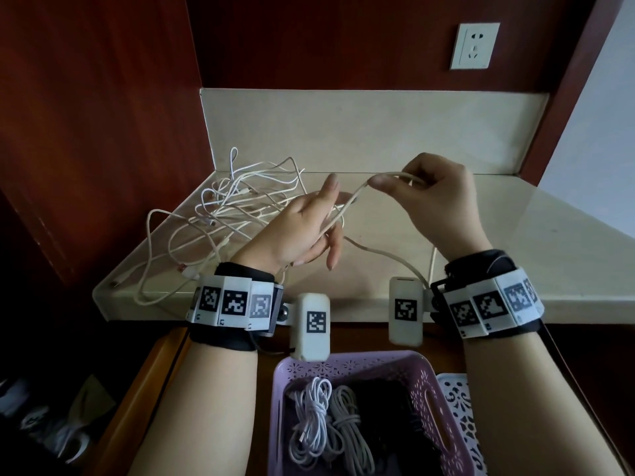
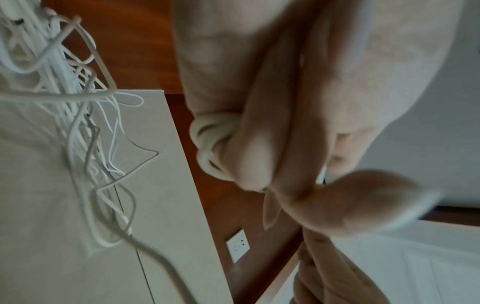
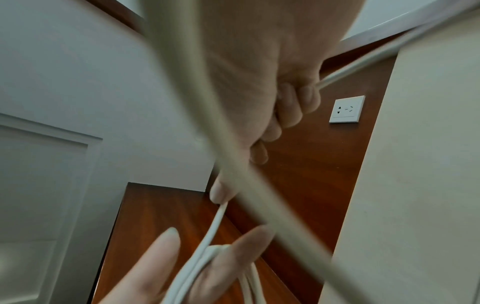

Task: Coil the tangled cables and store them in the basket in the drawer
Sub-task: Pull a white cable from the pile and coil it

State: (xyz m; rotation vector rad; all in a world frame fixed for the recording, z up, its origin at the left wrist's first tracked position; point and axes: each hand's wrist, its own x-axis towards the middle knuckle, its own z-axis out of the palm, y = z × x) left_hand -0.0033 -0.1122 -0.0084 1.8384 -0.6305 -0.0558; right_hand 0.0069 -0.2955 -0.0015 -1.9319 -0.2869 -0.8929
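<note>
Winding one cable (image 1: 347, 207) round left hand (image 1: 302, 231) as right hand (image 1: 436, 197) pinches it; two coils (image 1: 326, 420) in basket (image 1: 426, 383), tangle (image 1: 226, 214) left on surface (image 1: 515, 242).

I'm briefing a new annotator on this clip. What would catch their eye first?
Two hands raised over the counter, winding a cable between them: the left hand carries loops on its fingers, the right hand pinches the strand. Behind the left hand lies a tangle of white cables. Below, a lilac basket in the open drawer already holds coiled cables.
</note>
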